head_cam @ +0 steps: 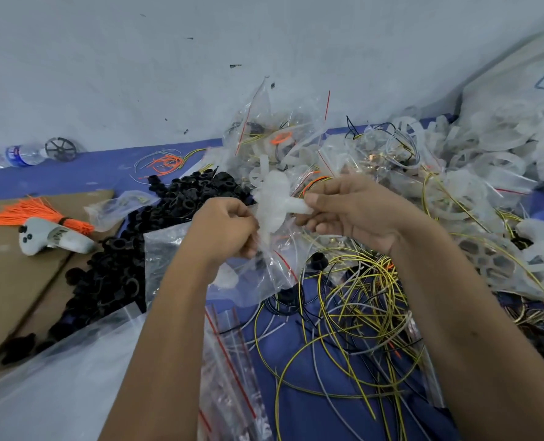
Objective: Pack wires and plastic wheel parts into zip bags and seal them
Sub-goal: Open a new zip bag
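Note:
My right hand (353, 211) pinches a translucent white plastic wheel part (275, 202) by its side stub, held above the mouth of a clear zip bag (264, 268) with a red seal line. My left hand (229, 230) grips the top edge of that bag, and another white piece shows inside it low down. Loose yellow, grey and black wires (353, 313) lie tangled on the blue surface below my right forearm. Filled zip bags (280, 144) are heaped behind my hands.
A pile of black ring parts (114, 265) spreads at the left beside cardboard (15, 281). An orange wire bundle (41, 214) and a grey controller (51, 238) lie there. White wheel parts (493, 151) are piled at the right. Empty zip bags (232, 361) lie near me; a water bottle (19, 154) lies at the far left.

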